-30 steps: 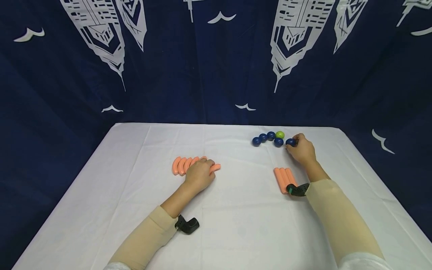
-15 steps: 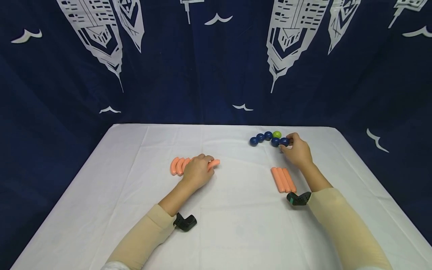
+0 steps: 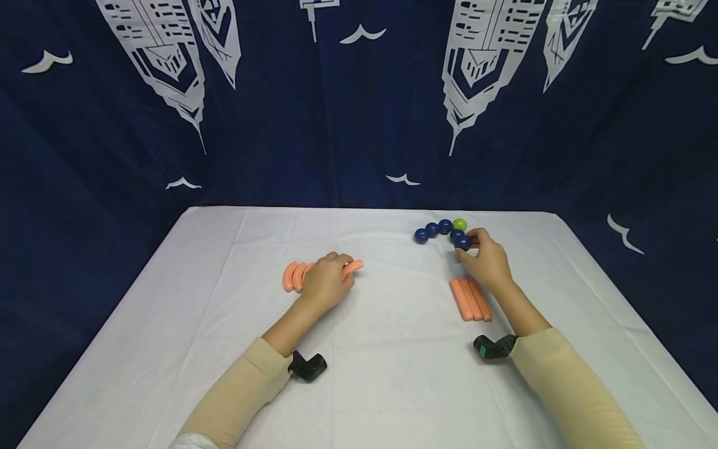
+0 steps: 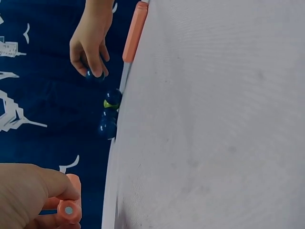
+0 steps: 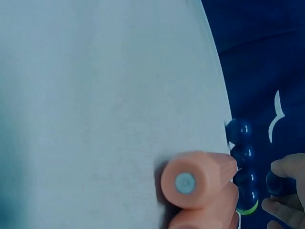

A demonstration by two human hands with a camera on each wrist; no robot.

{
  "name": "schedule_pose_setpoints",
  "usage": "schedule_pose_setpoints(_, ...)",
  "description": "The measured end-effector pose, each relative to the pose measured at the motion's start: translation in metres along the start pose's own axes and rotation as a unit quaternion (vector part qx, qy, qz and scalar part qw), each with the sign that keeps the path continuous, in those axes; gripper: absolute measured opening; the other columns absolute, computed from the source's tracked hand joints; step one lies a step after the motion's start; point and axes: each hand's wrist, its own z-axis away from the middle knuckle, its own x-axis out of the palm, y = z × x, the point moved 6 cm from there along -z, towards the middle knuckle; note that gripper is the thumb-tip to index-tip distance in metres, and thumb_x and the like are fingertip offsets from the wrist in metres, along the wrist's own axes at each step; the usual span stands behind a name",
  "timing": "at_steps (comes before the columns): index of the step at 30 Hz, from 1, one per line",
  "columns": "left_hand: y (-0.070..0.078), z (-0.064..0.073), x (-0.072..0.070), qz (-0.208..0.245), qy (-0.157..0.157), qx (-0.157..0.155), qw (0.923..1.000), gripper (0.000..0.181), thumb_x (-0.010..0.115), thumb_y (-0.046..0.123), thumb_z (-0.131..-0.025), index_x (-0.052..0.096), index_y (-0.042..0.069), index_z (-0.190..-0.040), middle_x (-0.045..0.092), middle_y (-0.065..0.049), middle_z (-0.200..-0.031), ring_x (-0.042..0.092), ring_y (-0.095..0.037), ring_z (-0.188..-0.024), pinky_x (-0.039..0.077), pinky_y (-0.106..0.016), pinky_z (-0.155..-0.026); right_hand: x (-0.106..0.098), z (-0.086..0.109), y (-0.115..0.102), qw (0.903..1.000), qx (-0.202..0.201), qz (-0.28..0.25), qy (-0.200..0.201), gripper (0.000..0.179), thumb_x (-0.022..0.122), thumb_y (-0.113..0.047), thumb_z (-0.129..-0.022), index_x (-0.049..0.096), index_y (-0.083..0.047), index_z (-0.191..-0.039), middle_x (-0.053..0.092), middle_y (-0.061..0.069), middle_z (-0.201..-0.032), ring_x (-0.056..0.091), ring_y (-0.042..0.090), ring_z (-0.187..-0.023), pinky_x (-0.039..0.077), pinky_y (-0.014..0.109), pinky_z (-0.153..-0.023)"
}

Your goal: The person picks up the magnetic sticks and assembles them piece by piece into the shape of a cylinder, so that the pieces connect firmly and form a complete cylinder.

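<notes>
Pinching | blue ball in right hand | sausage in left hand

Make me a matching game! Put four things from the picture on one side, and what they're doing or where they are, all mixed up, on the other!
1. left hand
2. right hand
3. green ball
4. straight orange sticks

A. lying parallel on the white cloth
B. pinching a dark blue ball
C. gripping an orange piece
D. sitting beside blue balls

Pairs: 1-C, 2-B, 3-D, 4-A
</notes>
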Motion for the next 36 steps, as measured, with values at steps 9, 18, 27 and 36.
schedule_pose_setpoints(9,0.000,-0.004,0.003,0.012,-0.013,-0.016,0.9997,0.028,0.068,0.008,-0.082,0.071,0.007,-0.110,0.064,-0.007,-0.088,0.056,-0.019,-0.065,0.042,-0.028,-0.049,0.007,0.007,-0.012,0.9994,-0.030,-0.014,-0.006,0.045,0.065,-0.017,-0.093,0.047,0.006,-0.127,0.059,0.029,-0.120,0.054,0.044,-0.114,0.040,0.056,-0.094)
schedule_pose_setpoints(18,0.004,-0.010,0.007,0.017,-0.026,-0.021,0.9993,0.028,0.070,0.011,-0.081,0.071,0.009,-0.109,0.064,-0.004,-0.089,0.055,-0.017,-0.069,0.045,-0.029,-0.056,0.016,0.011,-0.031,0.9966,-0.066,-0.047,-0.014,0.044,0.067,-0.015,-0.092,0.048,0.003,-0.126,0.062,0.025,-0.118,0.057,0.039,-0.113,0.044,0.051,-0.091)
schedule_pose_setpoints(27,0.008,-0.014,0.009,0.024,-0.021,-0.022,0.9993,0.028,0.069,0.009,-0.081,0.071,0.008,-0.108,0.063,-0.005,-0.087,0.057,-0.019,-0.071,0.046,-0.031,-0.060,0.029,0.019,-0.053,0.9931,-0.104,-0.046,-0.029,0.043,0.070,-0.015,-0.089,0.051,0.002,-0.123,0.064,0.022,-0.116,0.060,0.036,-0.110,0.045,0.050,-0.092)
schedule_pose_setpoints(36,0.014,-0.017,0.009,0.031,-0.003,-0.009,0.9995,0.026,0.068,0.008,-0.081,0.071,0.007,-0.107,0.061,-0.005,-0.084,0.054,-0.018,-0.067,0.045,-0.030,-0.058,0.043,0.023,-0.072,0.9888,-0.132,-0.050,-0.049,0.041,0.072,-0.016,-0.088,0.053,-0.001,-0.121,0.066,0.018,-0.113,0.062,0.034,-0.107,0.044,0.050,-0.094)
